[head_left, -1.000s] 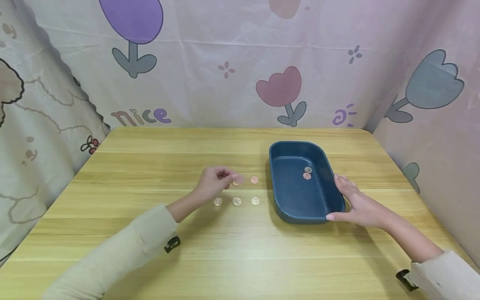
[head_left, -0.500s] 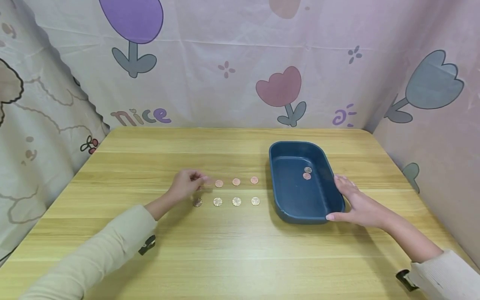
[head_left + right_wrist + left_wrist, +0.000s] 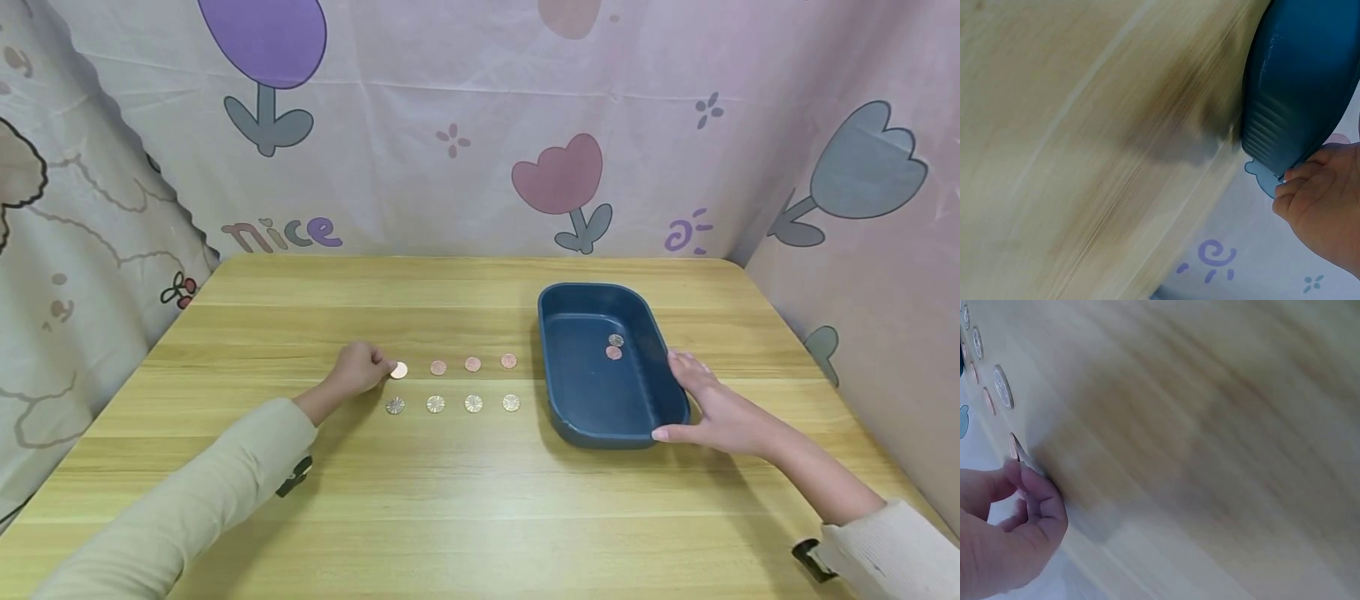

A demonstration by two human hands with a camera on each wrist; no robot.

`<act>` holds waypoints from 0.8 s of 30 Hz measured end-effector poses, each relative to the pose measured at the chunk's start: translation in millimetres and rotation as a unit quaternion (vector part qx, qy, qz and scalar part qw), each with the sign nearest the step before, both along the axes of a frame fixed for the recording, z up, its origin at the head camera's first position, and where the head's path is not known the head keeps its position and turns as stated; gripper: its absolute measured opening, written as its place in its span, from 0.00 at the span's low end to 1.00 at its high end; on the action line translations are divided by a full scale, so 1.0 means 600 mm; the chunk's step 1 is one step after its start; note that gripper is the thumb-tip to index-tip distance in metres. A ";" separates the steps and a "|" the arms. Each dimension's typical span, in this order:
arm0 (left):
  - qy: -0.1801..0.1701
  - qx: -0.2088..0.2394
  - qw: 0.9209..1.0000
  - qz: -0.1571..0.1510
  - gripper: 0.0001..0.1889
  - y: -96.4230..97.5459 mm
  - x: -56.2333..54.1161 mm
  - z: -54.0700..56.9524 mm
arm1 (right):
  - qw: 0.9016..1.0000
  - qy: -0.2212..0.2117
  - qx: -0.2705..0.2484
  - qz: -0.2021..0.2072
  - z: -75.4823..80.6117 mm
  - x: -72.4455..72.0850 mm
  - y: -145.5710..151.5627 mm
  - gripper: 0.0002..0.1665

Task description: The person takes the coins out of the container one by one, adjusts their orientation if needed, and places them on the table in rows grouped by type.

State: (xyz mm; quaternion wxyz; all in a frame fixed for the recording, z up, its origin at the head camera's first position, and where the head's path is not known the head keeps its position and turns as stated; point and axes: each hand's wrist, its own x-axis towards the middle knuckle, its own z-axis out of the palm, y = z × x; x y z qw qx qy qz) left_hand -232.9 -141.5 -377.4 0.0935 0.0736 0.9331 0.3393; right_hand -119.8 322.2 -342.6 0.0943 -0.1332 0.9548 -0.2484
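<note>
My left hand (image 3: 360, 369) is at the left end of the far row of coins. Thumb and forefinger pinch the edge of a bright coin (image 3: 399, 370); in the left wrist view this coin (image 3: 1014, 445) is seen nearly edge-on, tilted. To its right lie 3 copper-coloured coins (image 3: 438, 367). A nearer row holds several silvery or pale gold coins (image 3: 435, 404). At the right, my right hand (image 3: 723, 414) holds the near right corner of a dark blue tray (image 3: 553, 392), thumb on the front rim and fingers along the side.
Inside the tray lie a silvery coin (image 3: 616, 340) and a copper one (image 3: 613, 352). The wooden table (image 3: 480, 517) ends at the back against a printed curtain (image 3: 405, 167), which also hangs along both sides.
My left hand has moved left along the far row, uncovering coins there, and the pinched coin now shows at its fingertips. The right hand and the tray have stayed put.
</note>
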 end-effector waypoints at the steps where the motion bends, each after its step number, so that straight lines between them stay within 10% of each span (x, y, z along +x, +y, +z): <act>1: -0.003 -0.004 1.000 0.002 0.17 0.000 -0.001 0.001 | 1.000 0.000 0.000 0.000 0.000 0.000 0.000 0.67; 14: 0.006 -0.027 0.998 0.048 0.21 0.014 -0.005 0.006 | 1.000 0.003 -0.001 0.003 0.000 0.000 0.001 0.67; 24: 0.068 0.061 0.996 -0.001 0.11 0.054 0.022 0.053 | 1.000 0.001 0.000 -0.002 0.000 0.000 0.000 0.67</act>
